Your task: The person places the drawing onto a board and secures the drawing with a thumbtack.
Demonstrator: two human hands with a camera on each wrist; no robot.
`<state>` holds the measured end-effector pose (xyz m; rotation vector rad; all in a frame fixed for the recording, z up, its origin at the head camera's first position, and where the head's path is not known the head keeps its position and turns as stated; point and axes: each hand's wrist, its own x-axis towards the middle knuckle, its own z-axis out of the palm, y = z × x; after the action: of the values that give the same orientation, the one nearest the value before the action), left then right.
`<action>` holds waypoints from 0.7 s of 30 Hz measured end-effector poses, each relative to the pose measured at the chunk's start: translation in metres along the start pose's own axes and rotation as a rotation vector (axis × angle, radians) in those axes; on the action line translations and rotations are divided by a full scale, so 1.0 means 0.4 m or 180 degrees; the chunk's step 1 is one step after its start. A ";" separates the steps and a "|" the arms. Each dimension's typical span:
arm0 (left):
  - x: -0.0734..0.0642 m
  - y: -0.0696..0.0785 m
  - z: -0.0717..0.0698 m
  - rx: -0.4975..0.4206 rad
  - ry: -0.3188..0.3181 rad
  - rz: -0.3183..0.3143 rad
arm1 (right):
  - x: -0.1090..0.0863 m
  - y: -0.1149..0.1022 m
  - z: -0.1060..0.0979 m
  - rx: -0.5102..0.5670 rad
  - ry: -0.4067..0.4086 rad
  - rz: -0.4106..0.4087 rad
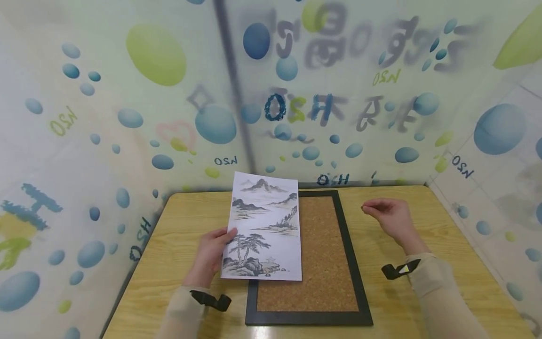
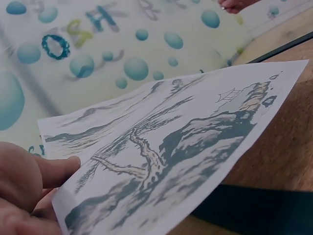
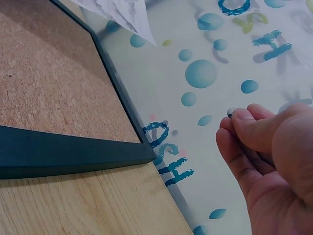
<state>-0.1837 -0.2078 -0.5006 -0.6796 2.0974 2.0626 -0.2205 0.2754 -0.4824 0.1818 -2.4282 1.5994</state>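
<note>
One wooden table [image 1: 178, 228] bore a black-framed cork board [image 1: 325, 256] | paper landscape picture [image 1: 266, 221] was held up over the board's left side | left hand [image 1: 211, 252] pinched the picture's left edge | right hand [image 1: 391, 220], raised right of the board, pinched a tiny object [image 3: 230, 112], too small to identify

Head view clock. Sheet [image 1: 264, 212], 6 o'clock: thin paper, smooth, matt. Panel [image 1: 323, 263], 5: cork, coarse grain, matt. Frame [image 1: 309, 318] round it: smooth, low sheen, wood or plastic unclear. Tabletop [image 1: 190, 212], 4 to 8: wood-grain, smooth, glossy glare at 6. Wall sheeting [image 1: 178, 110], 10 to 2: smooth, film-like. Sleeves [image 1: 444, 292], 4 and 7: matt cloth.
</note>
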 end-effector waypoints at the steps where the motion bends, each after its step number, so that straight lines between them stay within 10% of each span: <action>1: 0.000 -0.001 0.008 -0.0011 -0.0010 0.0012 | 0.002 0.000 0.001 -0.0013 -0.0005 -0.0017; 21: -0.010 -0.041 0.129 -0.0269 -0.0179 0.0064 | 0.062 -0.018 0.050 -0.0043 -0.0173 0.0069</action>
<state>-0.1852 -0.1563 -0.5175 -0.6063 2.0053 2.1653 -0.2453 0.2549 -0.4773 0.2000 -2.4892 1.6068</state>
